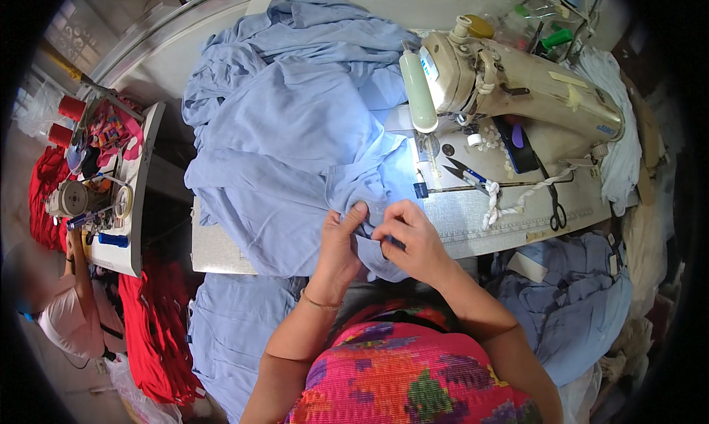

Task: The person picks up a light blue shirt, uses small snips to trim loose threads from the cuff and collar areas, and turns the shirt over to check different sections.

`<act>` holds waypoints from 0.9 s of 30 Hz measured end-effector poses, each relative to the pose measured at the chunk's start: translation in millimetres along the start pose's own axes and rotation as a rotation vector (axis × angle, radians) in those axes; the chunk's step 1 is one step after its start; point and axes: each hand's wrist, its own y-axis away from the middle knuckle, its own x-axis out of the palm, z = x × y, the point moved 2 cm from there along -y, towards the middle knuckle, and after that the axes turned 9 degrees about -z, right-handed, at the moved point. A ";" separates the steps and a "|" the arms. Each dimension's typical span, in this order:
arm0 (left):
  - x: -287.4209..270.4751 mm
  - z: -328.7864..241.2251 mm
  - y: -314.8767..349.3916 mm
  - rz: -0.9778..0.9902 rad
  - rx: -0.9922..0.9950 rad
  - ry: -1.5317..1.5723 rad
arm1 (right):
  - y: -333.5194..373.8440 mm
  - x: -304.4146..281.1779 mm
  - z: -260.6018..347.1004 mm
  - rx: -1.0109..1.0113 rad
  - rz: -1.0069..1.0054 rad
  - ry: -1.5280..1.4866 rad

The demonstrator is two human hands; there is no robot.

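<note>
Blue-lettered sewing machine [543,92]; left hand [340,248], right hand [415,245] holding cloth [273,121].

The light blue cloth [281,121] lies rumpled from the top of the frame, left of the middle, down to the centre, its soft folds piled loosely. From here I see its lower-right part bunched, with a brightly lit patch above.

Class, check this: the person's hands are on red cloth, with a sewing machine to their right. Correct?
The cloth is light blue, not red, as the head view shows; the left hand, right hand and sewing machine are as stated.
</note>
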 end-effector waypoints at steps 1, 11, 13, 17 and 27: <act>0.7 -1.4 0.6 0.027 -0.018 0.021 | 2.4 -1.2 0.8 -0.012 0.031 -0.010; -4.7 -5.9 2.4 0.077 -0.087 0.155 | -2.9 -1.1 -24.5 0.275 -0.183 -0.435; -5.0 -7.1 3.0 0.088 -0.105 0.176 | -3.1 0.9 -23.5 0.320 -0.182 -0.492; -5.4 -8.7 4.2 0.095 -0.138 0.213 | -3.9 3.9 -22.0 0.366 -0.127 -0.507; -13.9 -7.4 2.7 0.093 -0.189 0.303 | -4.1 7.6 -17.1 0.463 -0.138 -0.541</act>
